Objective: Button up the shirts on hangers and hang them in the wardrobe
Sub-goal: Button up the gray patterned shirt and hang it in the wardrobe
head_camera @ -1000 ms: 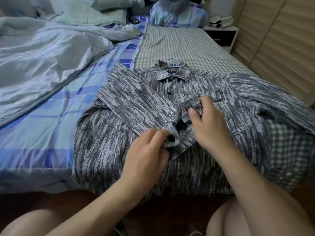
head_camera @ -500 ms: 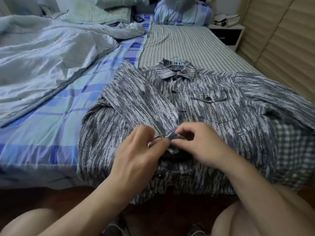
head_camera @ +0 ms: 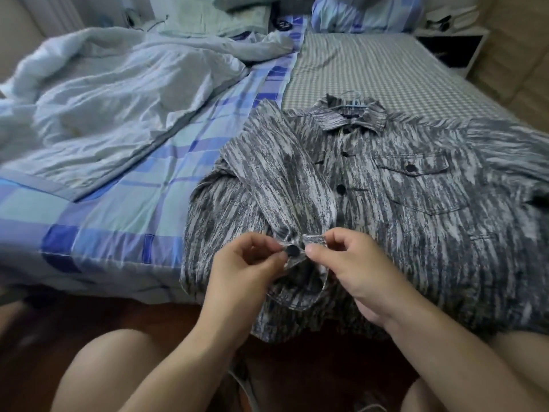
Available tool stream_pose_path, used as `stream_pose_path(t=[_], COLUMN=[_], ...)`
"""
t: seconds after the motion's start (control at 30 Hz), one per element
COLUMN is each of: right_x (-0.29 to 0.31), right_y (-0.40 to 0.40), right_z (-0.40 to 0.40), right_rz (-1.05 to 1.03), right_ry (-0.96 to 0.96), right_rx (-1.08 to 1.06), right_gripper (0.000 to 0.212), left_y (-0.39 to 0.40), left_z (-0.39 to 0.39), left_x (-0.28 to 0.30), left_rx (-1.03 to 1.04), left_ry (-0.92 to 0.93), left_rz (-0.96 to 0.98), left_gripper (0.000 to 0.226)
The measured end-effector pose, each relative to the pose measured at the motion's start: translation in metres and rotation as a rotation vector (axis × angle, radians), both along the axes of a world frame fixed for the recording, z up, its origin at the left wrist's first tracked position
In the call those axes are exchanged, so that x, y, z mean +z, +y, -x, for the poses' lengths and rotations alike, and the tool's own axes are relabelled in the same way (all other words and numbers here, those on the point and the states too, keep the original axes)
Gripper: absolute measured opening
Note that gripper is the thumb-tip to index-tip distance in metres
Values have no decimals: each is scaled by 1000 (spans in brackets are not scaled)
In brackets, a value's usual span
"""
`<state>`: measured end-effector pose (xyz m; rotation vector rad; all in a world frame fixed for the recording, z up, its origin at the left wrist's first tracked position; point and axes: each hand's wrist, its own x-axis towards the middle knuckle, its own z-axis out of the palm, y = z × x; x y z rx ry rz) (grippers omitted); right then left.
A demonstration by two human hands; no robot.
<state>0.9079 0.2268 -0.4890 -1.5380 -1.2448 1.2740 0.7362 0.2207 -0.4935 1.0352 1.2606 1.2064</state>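
A grey-and-white streaked shirt (head_camera: 416,233) lies face up at the bed's near edge, its hem hanging over the side. The hook of a pale blue hanger (head_camera: 352,98) shows at the collar. Two dark buttons on the upper placket look fastened. My left hand (head_camera: 246,272) pinches the placket edge beside a dark button (head_camera: 292,250). My right hand (head_camera: 353,263) pinches the other front edge just right of that button. The two edges meet between my fingertips, lifted slightly off the shirt.
A bed (head_camera: 133,203) with a blue plaid sheet, and a rumpled white duvet (head_camera: 104,93) to the left. A checked sheet (head_camera: 371,63) covers the far right part. Pillows (head_camera: 365,10) lie at the head. A white nightstand (head_camera: 451,46) stands far right. Dark wood floor (head_camera: 59,337) below, my knees near.
My hands moved down the shirt front from the chest pocket area to a lower button. The lifted flap has been laid flat, and the pocket is now uncovered. Both hands now pinch around this button.
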Motion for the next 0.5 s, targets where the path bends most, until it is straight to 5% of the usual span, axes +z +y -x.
stream_pose_path(t=[0.17,0.33,0.5], right_x=[1,3,9], right_y=[1,3,6], right_z=[-5,-7,-13], right_rz=[55,154,206], right_ry=[62,154,207], right_rx=[54,80,88], right_gripper=[46,51,27], left_y=[-9,-5,-3], left_z=[-5,1,1], left_x=[-5,-5,-8], left_rx=[9,-47,-42], left_ry=[208,144,174], left_rz=[-111,-52,-90], left_gripper=[11,22,25])
